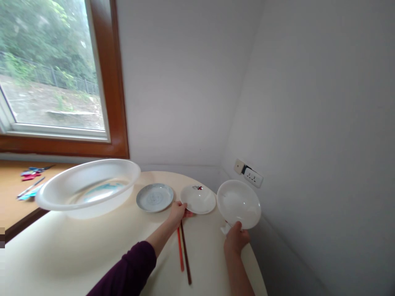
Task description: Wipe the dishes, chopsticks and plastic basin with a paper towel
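My right hand (237, 239) grips the near rim of a plain white bowl (239, 201), thumb over the edge; the bowl is tilted towards me at the table's right edge. Part of a small white piece (226, 228) shows beside that hand, its kind unclear. My left hand (178, 211) is closed at the left rim of a shallow white dish (198, 201) that has a small dark and red picture on its far side. Several chopsticks (184, 257), orange-red and brown, lie below the left hand. Something reddish (188, 213) shows under its fingers. Left of it sits a blue-grey patterned plate (154, 198).
A large translucent plastic basin (89, 187) stands on the left of the cream round table (61, 250). Behind it, a wooden surface (10, 181) holds small colourful items. A wall socket (253, 177) is beside the table, and a wood-framed window (121, 102) is at upper left.
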`<state>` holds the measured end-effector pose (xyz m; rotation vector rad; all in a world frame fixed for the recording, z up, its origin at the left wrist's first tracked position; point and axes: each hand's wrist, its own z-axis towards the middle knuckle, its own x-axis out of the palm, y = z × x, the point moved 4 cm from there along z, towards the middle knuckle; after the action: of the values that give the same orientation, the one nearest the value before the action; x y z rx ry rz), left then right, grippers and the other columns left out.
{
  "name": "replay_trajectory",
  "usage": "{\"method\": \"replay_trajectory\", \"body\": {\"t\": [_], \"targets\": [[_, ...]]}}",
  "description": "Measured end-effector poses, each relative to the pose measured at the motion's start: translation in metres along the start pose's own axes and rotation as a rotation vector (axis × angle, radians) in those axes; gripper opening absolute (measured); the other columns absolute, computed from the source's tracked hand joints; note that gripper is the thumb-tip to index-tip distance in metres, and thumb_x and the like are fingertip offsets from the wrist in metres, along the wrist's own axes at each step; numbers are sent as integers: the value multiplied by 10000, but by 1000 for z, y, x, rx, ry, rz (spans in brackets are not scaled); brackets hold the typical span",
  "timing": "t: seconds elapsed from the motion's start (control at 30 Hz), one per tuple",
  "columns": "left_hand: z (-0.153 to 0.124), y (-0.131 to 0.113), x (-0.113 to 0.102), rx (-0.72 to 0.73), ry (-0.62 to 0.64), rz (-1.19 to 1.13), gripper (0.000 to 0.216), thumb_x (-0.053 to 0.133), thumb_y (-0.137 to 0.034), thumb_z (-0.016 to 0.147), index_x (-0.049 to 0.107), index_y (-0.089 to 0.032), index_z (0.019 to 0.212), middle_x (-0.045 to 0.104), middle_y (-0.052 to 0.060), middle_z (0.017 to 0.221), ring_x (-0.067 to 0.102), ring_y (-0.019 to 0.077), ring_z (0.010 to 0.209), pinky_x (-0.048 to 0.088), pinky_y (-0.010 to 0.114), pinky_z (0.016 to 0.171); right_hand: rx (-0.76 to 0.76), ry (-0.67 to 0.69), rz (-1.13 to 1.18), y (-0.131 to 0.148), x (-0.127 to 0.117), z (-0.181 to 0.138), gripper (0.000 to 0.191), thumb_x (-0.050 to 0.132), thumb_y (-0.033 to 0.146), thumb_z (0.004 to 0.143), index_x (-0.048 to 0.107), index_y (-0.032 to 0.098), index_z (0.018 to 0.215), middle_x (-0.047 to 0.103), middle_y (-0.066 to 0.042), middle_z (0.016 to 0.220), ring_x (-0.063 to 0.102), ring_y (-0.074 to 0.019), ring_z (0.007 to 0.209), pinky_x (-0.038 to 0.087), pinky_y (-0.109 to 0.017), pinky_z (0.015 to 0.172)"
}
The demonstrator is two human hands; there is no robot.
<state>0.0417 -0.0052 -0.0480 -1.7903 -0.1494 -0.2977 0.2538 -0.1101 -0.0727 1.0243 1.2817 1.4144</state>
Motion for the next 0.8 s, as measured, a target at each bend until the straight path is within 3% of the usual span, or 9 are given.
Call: {"method": "replay_trajectory", "body": {"t": [0.4,0.6,0.8], "targets": [[-11,-1,2,-75,107,72,178,477,-74,800,530,-128,639,625,46,502,602,128,433,512,231,478,-33,14,-26,8,-3,-4,180,451,373,655,374,252,546,500,-49,523,535,-246,616,416,-376,591],[-17,-2,0,-95,152,128,175,470,-103,820,518,-131,654,625,44,502,594,120,427,496,224,468,-70,17,-21,12,-5,-7,168,448,377,642,444,227,569,546,-74,532,557,-262,651,436,-381,595],[-18,-6,-5,-74,184,263,313,496,-287,850,500,-136,575,553,36,391,507,121,325,404,228,378,-102,37,-1,18,-6,-10,177,442,393,624,418,229,561,547,-67,530,563,-260,647,437,-374,593]]}}
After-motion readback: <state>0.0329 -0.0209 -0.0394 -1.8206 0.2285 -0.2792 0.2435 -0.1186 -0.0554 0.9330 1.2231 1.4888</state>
